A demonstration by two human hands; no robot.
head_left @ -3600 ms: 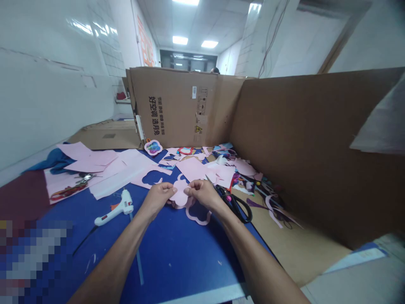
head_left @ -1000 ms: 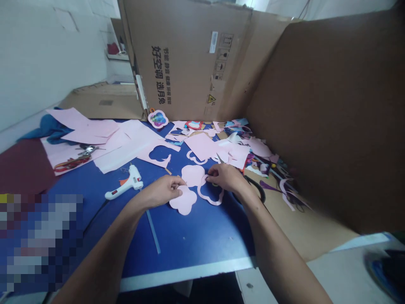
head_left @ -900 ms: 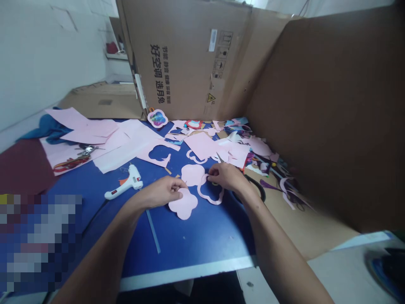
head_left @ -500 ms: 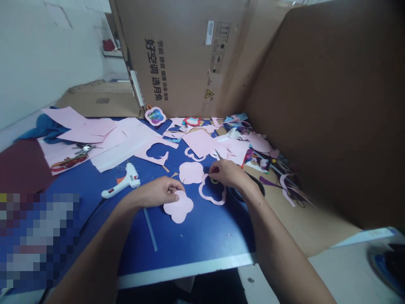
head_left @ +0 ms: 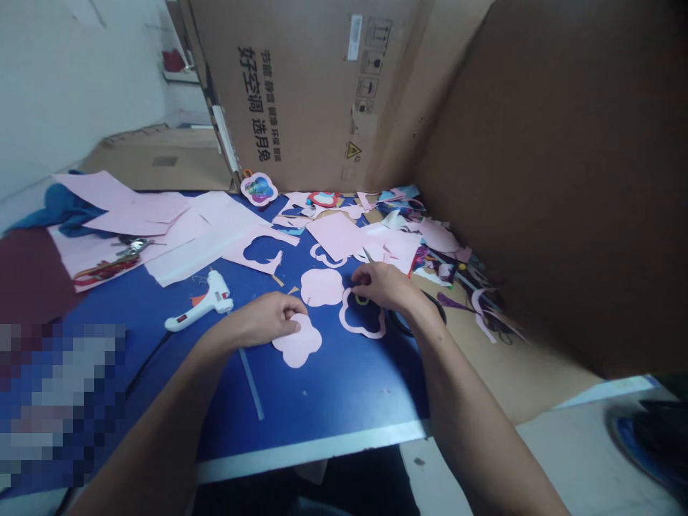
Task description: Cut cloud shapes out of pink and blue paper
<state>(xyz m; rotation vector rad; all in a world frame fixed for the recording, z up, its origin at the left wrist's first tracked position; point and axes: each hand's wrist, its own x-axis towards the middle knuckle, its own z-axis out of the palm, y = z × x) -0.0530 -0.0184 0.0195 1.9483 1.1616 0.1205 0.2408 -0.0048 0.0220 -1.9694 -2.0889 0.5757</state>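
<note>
**Blue table, cardboard walls: pink blossom shape pinched in the left hand**

A blue table (head_left: pixel 333 401) stands before a large printed cardboard panel (head_left: pixel 317 93), with a darker brown cardboard sheet (head_left: pixel 537 186) along its right side. Over the near part, the left hand (head_left: pixel 269 320) grips a pink blossom shape (head_left: pixel 298 347) between thumb and fingers at its upper edge; the piece extends below and to the right of the fingertips. A second pink blossom (head_left: pixel 322 285) lies flat just beyond it, between the two hands. The right hand (head_left: pixel 388 288) has its thumb and fingers bent at the upper edge of a scalloped pink outline (head_left: pixel 363 332); whether they pinch it cannot be told. The outline lies below and to the left of that hand, around a small yellowish ring (head_left: pixel 366 301). Black-handled scissors (head_left: pixel 399 325) show partly behind the right hand and forearm. A white glue gun (head_left: pixel 200 307) rests near the left hand, farther left. Pink paper pieces (head_left: pixel 336 235) are strewn along the back.
</note>
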